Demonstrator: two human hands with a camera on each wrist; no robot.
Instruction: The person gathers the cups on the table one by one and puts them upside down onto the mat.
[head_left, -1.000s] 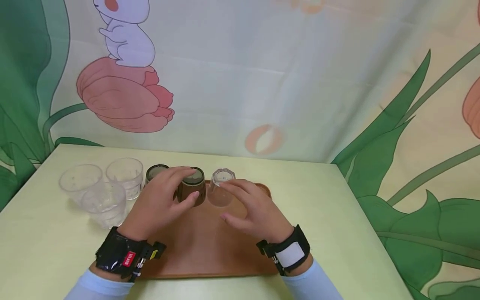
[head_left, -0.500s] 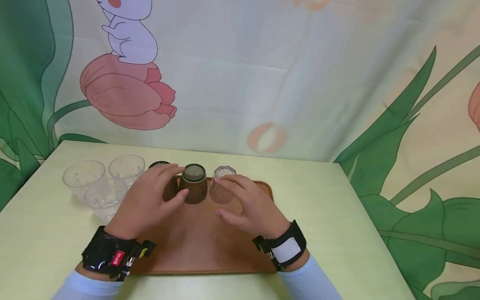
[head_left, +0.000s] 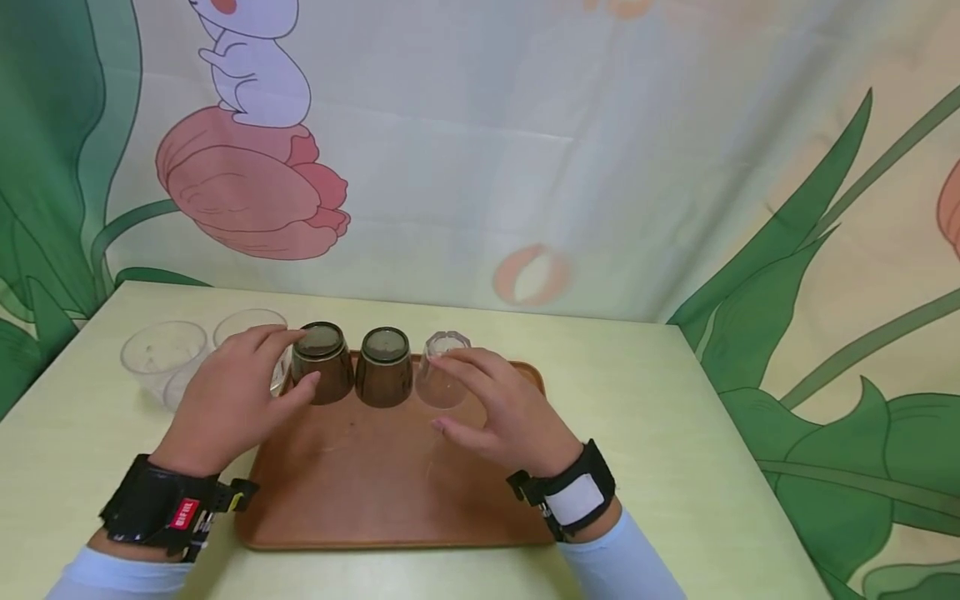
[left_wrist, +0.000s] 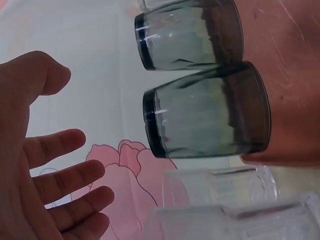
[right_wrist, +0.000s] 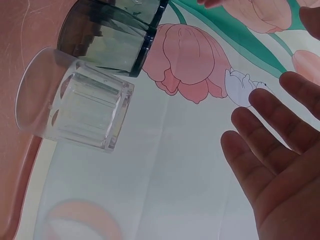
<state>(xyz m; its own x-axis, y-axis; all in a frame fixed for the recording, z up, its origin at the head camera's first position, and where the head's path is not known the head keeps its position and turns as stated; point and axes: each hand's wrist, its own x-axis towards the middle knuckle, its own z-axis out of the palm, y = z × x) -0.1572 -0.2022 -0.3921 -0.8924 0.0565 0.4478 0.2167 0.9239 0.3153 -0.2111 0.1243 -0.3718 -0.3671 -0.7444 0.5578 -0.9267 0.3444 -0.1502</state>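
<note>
Along the far side of a brown tray stand two smoked glasses, one on the left and one in the middle, both upside down. A clear tumbler, also upside down, stands to their right. My left hand hovers by the left smoked glass with fingers spread; the left wrist view has that hand apart from the glasses. Loosely curved, my right hand hovers before the clear tumbler, partly covering it. In the right wrist view its fingers are away from the tumbler.
Left of the tray, several clear glasses stand mouth up on the pale table, some partly hidden by the left hand. A printed curtain hangs behind the table. Each wrist wears a black strap with a camera mount.
My left hand has moved left, from before the middle smoked glass to the left one, uncovering both. The right hand has stayed about the same, and the glasses have kept their places.
</note>
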